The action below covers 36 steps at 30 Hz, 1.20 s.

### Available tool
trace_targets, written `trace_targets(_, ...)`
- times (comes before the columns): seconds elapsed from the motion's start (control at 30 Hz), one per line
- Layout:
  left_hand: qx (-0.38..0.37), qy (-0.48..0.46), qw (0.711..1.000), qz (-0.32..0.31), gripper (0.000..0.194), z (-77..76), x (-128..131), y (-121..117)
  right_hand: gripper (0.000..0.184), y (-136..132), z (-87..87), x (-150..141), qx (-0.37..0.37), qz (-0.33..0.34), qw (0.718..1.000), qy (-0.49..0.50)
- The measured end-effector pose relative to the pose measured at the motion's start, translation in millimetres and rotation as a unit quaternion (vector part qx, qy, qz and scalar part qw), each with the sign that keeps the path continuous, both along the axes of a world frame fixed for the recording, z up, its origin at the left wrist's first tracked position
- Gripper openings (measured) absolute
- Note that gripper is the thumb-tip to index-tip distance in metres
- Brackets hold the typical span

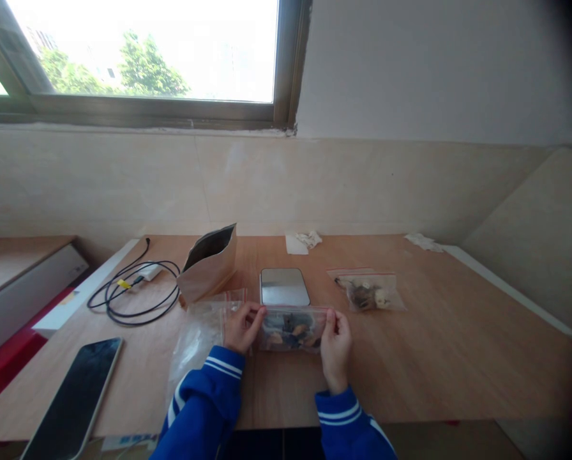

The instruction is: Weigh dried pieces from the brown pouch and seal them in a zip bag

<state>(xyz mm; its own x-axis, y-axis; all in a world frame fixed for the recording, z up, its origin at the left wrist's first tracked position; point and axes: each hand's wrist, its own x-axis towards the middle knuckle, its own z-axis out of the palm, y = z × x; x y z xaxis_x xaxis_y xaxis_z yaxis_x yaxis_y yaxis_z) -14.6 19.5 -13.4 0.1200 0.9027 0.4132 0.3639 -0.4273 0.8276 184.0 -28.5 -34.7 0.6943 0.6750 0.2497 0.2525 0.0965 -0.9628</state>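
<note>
Along the wooden tabletop (pixel 439 338), just in front of a flat silver kitchen scale (pixel 285 287), the left hand (pixel 240 328) and right hand (pixel 336 350) each pinch one end of a zip-top plastic bag (pixel 292 332) of dark and tan pieces, fingers closed narrowly, holding it level.
</note>
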Motion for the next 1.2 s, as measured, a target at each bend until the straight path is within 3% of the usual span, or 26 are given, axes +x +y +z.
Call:
trace_targets(0.47,-0.052,-0.012,0.998,-0.027,0.025,3.9,-1.2,-1.3,0.042,-0.1,1.8,-3.2,0.017,0.041,0.997,0.058)
trace_targets(0.67,-0.072,-0.039,0.997,-0.011,0.025,-1.1,1.4,1.2,0.04,1.4,-1.0,-6.7,0.026,0.091,0.99,0.103)
trace_targets(0.9,-0.075,-0.072,0.995,-0.004,0.025,-5.3,1.8,1.8,0.031,1.8,3.5,-9.4,0.057,0.111,0.989,0.084)
trace_targets(1.2,0.043,-0.024,0.999,-0.016,0.013,0.3,-2.6,6.9,0.032,4.3,-2.6,-6.5,0.05,0.103,0.99,0.076)
